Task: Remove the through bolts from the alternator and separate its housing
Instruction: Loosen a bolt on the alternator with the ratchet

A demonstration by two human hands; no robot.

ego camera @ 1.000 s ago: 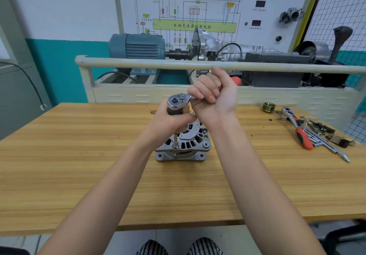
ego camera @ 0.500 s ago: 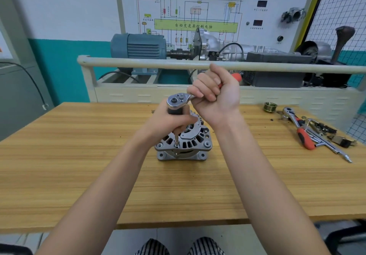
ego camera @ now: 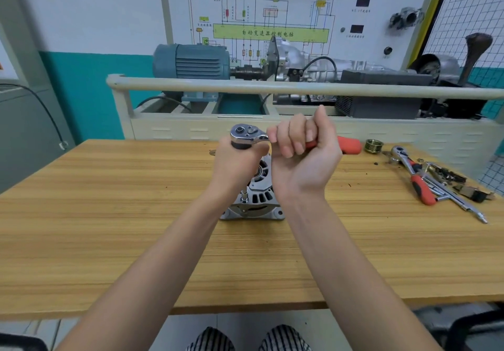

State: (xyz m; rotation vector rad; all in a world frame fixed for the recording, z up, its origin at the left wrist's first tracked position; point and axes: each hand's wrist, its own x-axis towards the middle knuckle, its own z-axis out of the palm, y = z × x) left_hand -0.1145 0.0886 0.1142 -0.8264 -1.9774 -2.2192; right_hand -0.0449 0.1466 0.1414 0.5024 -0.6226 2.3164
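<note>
A silver alternator [ego camera: 259,200] stands on the wooden bench [ego camera: 109,214], partly hidden behind my wrists. A ratchet wrench [ego camera: 246,135] with a red handle sits above it on a socket extension [ego camera: 243,196] that goes down to a bolt at the housing's near left edge. My left hand [ego camera: 237,165] grips the extension just under the ratchet head. Around the handle my right hand [ego camera: 302,157] is curled; the handle's red end [ego camera: 350,144] sticks out to the right.
On the bench at the right lie a second red-handled ratchet [ego camera: 414,177], extension bars and small parts, with a brass-coloured pulley [ego camera: 374,146] near them. Behind the bench stands a railed training rig [ego camera: 272,86] with a blue motor.
My right hand has swung the ratchet handle to the right, so its red end now shows past the hand. The left hand stays on the extension.
</note>
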